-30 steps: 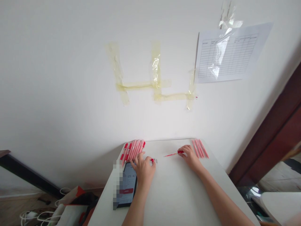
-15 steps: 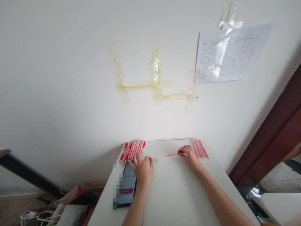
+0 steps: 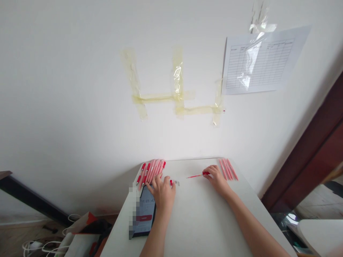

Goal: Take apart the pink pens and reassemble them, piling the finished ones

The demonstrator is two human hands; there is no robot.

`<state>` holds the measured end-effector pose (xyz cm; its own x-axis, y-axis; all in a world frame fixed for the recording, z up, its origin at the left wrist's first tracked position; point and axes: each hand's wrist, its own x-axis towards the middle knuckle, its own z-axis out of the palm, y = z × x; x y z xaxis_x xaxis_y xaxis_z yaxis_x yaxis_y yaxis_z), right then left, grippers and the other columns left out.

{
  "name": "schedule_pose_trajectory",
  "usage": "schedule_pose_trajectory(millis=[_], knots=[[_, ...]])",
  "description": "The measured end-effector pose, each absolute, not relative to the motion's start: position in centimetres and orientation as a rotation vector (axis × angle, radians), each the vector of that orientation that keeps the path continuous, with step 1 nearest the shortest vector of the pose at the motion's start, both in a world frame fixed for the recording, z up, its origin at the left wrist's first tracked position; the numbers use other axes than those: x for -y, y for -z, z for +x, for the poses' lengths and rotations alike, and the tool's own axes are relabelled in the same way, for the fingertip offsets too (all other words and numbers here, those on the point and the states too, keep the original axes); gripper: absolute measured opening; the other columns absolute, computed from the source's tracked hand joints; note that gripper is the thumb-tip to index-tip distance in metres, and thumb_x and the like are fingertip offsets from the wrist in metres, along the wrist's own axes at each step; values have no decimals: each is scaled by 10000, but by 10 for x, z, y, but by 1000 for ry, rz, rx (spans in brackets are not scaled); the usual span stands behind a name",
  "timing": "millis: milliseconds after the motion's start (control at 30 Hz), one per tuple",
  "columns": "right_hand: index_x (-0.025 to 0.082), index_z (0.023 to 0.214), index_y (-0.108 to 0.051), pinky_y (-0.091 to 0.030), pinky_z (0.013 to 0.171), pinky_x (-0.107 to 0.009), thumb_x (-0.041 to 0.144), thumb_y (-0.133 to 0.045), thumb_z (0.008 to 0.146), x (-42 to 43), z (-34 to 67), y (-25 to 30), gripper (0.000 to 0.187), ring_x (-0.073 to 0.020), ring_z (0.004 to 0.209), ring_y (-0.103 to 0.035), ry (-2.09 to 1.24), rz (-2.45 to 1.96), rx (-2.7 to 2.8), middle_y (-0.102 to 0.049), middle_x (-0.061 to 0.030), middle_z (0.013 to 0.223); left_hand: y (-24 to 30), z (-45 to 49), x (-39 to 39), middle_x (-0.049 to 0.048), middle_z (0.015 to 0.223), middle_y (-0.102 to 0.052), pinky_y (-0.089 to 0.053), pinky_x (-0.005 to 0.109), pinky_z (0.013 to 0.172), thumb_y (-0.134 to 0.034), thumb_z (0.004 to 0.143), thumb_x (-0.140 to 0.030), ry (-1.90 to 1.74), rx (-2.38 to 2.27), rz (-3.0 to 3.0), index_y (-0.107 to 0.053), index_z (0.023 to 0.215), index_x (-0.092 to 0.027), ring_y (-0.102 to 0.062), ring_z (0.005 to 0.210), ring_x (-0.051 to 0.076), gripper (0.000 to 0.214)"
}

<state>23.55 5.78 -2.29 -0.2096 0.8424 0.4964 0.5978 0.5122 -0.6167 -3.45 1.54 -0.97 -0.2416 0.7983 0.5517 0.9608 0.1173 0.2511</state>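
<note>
My left hand (image 3: 164, 191) is low over the table, fingers spread, between a row of pens and some small pen parts. A small red pen part (image 3: 170, 182) and a clear pen piece (image 3: 177, 183) lie by its fingertips. My right hand (image 3: 217, 178) pinches a pen refill (image 3: 194, 176), its thin red length pointing left and a red piece at the fingers. Pink and red pens (image 3: 152, 171) lie side by side beyond my left hand. Several pink pen barrels (image 3: 228, 169) lie just beyond my right hand.
A phone (image 3: 144, 212) showing a timer lies partly under my left wrist. The white table (image 3: 198, 221) meets a wall bearing yellowish tape (image 3: 157, 98) and a printed sheet (image 3: 261, 66). Bags and white cables (image 3: 50, 246) are on the floor at left.
My left fingers have shifted slightly, and the small red part now lies a little nearer me, apart from the fingertips. The right hand and the refill stay in place.
</note>
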Motion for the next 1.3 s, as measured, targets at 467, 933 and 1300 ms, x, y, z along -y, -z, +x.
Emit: schedule_pose_trajectory(millis=[467, 933, 1300], knots=[[277, 1001, -707, -499, 961, -446, 254, -567, 962, -55, 225, 23, 147, -271, 1107, -539, -372, -1125, 1994, -687, -66, 1016, 11, -6, -1, 67, 1241, -601, -234, 674, 1192, -728, 793, -221, 1115, 1772, -2206, -748, 885, -273, -504, 1273, 293, 108], [273, 994, -710, -506, 971, -472, 266, -545, 959, -62, 232, 29, 168, -278, 1110, -545, -309, -1155, 1957, -677, -74, 1021, 11, -8, -4, 84, 1223, -605, -291, 654, 1146, -665, 824, -193, 1110, 1823, -2119, -739, 810, -244, -519, 1222, 285, 92], [282, 961, -717, -512, 929, -489, 369, -507, 991, -72, 255, 33, 229, -289, 1054, -542, -46, -1237, 1789, -653, -93, 1023, 12, -13, -2, 75, 1284, -555, -260, 658, 1147, -586, 858, -162, 921, 1955, -1921, -714, 861, -255, -464, 1275, 285, 158]])
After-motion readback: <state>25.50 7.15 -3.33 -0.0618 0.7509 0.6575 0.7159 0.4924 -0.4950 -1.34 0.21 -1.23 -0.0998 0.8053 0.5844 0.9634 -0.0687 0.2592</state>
